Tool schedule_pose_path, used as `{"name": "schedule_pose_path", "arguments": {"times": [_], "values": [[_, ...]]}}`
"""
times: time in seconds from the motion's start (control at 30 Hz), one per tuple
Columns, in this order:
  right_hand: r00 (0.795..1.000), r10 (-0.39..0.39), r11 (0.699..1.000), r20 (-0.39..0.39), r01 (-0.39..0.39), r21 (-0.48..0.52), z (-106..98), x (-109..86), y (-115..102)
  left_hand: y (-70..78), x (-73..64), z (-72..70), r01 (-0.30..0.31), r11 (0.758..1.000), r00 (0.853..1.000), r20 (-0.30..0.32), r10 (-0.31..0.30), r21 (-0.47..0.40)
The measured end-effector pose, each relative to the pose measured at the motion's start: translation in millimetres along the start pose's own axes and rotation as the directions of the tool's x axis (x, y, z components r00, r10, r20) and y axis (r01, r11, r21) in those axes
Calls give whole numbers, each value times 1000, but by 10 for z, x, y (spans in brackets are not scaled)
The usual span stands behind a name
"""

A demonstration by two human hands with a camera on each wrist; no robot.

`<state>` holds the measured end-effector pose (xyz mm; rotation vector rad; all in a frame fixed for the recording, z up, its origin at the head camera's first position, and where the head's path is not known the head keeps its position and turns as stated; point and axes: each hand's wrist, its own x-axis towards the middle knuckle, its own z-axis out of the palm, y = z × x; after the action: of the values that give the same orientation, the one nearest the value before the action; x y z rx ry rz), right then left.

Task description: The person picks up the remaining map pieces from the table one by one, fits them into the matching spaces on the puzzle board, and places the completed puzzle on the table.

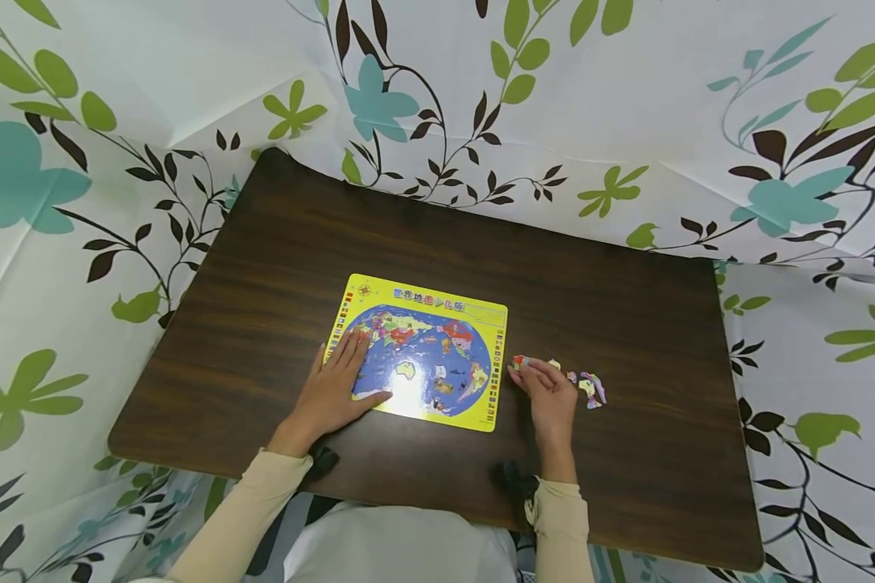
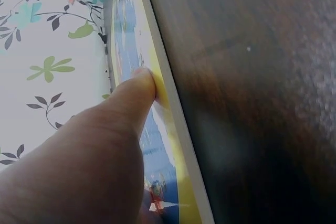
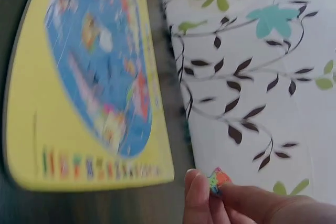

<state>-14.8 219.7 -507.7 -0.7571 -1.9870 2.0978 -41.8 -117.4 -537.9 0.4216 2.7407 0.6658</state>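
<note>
A world map puzzle board [image 1: 499, 324] with a yellow border and blue oceans lies on the dark wooden table. My left hand [image 1: 335, 389] rests on its left side, fingers spread straight, the thumb along the near edge. In the left wrist view the thumb [image 2: 139, 85] presses on the board's border. Just off the board's right edge, my right hand [image 1: 552, 398] pinches a small red and green puzzle piece [image 3: 218, 180] between thumb and fingers. Several loose puzzle pieces [image 1: 593, 390] lie beside that hand, partly hidden behind it.
The brown wood-grain table [image 1: 649, 453] extends on both sides of the board. A white curtain [image 1: 481, 48] with leaf and flower prints hangs around the table's far and side edges. The person's body is at the near edge.
</note>
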Motion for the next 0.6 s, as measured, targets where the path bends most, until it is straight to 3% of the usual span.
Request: {"name": "schedule_pose_path", "arguments": {"times": [0.17, 0.3, 0.47, 0.6], "values": [[997, 4, 994, 81, 4, -108, 277, -80, -30, -28, -11, 2, -30, 999, 999, -22, 29, -45], [985, 23, 978, 174, 14, -207, 570, -175, -45, -129, -42, -11, -37, 982, 999, -26, 33, -187], [938, 12, 967, 346, 77, -242, 961, -283, -34, -287, -151, -90, 12, 934, 998, -48, -31, -358], [900, -3, 967, 436, 113, -227, 1253, -345, 20, -369, -255, -146, 23, 938, 997, -59, -46, -347]]}}
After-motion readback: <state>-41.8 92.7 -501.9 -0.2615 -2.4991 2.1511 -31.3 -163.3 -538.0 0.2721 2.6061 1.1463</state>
